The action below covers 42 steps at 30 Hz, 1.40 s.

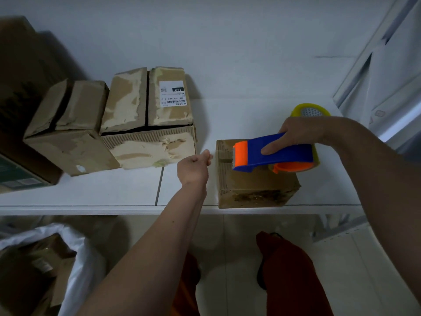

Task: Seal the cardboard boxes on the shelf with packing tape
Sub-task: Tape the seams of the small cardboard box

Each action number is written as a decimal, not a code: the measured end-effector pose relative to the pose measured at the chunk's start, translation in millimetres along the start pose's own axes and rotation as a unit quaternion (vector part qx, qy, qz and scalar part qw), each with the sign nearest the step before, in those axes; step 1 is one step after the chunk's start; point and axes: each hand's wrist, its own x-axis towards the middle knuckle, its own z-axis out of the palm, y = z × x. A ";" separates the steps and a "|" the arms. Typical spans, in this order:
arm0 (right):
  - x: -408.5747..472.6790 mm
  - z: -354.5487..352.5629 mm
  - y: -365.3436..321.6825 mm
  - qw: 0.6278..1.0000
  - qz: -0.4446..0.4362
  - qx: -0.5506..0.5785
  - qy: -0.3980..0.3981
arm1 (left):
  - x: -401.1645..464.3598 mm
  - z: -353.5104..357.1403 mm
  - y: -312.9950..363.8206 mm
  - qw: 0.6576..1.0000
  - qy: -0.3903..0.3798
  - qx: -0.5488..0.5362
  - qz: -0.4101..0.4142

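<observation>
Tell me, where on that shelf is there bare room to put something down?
Bare shelf lies in front of the two open boxes, and a strip between the labelled one and the small box. Left end is crowded with boxes; the spare tape roll fills the right rear corner.

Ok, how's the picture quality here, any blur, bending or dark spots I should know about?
Head view: wide-angle bending curves the shelf edge and stretches both forearms. The far-left boxes smear into dark blur. The tape dispenser and small box look fairly sharp. Soft shadows fall behind the labelled box. Below the shelf it is dim.
</observation>
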 end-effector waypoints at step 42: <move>35.0 12.9 5.5 0.999 0.011 -0.039 0.014 | 14.8 40.2 -26.2 0.959 -0.129 0.223 0.121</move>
